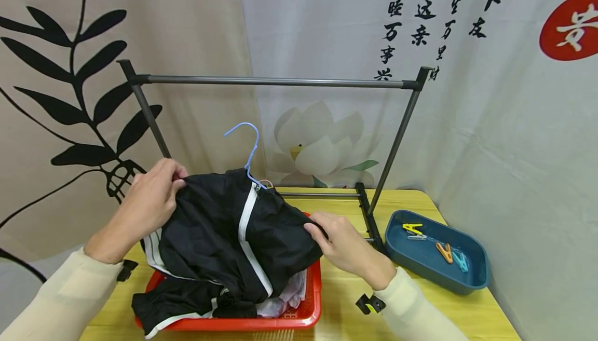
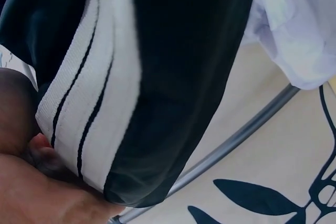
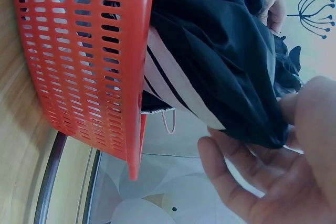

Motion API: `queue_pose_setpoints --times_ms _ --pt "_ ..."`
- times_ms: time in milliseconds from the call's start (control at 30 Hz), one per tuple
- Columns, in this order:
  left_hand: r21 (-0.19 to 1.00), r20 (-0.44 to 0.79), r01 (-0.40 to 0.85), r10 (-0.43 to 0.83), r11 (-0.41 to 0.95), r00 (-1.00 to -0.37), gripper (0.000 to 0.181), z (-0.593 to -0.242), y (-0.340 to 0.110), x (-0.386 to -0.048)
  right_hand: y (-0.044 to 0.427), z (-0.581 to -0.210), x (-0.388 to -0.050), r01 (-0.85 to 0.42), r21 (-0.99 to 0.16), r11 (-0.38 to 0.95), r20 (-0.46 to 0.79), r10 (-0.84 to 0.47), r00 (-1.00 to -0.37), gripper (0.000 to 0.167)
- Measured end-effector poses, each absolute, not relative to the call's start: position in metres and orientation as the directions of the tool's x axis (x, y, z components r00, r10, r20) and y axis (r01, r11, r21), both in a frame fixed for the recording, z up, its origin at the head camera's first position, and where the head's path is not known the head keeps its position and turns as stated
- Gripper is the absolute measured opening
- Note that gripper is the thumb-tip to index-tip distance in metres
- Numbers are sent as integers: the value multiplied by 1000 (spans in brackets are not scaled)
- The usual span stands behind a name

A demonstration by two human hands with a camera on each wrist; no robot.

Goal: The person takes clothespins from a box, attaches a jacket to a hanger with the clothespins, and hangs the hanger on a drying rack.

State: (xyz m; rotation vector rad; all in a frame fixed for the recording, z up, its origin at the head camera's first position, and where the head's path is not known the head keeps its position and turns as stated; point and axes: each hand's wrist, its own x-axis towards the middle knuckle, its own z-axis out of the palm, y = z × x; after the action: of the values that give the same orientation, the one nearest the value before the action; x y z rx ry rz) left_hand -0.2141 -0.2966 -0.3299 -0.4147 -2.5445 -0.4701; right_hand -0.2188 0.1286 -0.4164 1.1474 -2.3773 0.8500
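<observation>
Head view: left hand [image 1: 151, 202], right hand [image 1: 345, 243] pinch one jacket [image 1: 205, 221] (one blue hanger [image 1: 256, 142] at collar).

Soft light (left wrist view dimmer)

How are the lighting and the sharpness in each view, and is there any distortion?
Head view: bright, fairly even light, with the black, white-striped fabric garment reasonably sharp; left wrist view: dimmer, the person's bare left hand partly in shadow, and the grey metal tube looks bowed, probably lens distortion; right wrist view: bluish tint, the red perforated plastic basket appearing sideways.
</observation>
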Motion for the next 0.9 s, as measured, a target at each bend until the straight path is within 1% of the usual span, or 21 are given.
queue_pose_setpoints --times_ms 167,267,600,900 --pt "255 543 381 195 889 -817 7 -328 -293 -213 131 -417 -220 -822 -364 439 610 -555 -566 18" --pt "258 548 387 195 885 -813 7 -327 -291 -213 132 -417 -220 -827 -363 429 622 -549 -558 21" --pt "275 553 387 184 880 -813 8 -325 -282 -211 135 -416 -222 -816 -362 451 615 -542 -573 18" --pt "294 537 384 180 875 -824 8 -323 -273 -211 134 -416 -225 -820 -349 453 623 -542 -564 24"
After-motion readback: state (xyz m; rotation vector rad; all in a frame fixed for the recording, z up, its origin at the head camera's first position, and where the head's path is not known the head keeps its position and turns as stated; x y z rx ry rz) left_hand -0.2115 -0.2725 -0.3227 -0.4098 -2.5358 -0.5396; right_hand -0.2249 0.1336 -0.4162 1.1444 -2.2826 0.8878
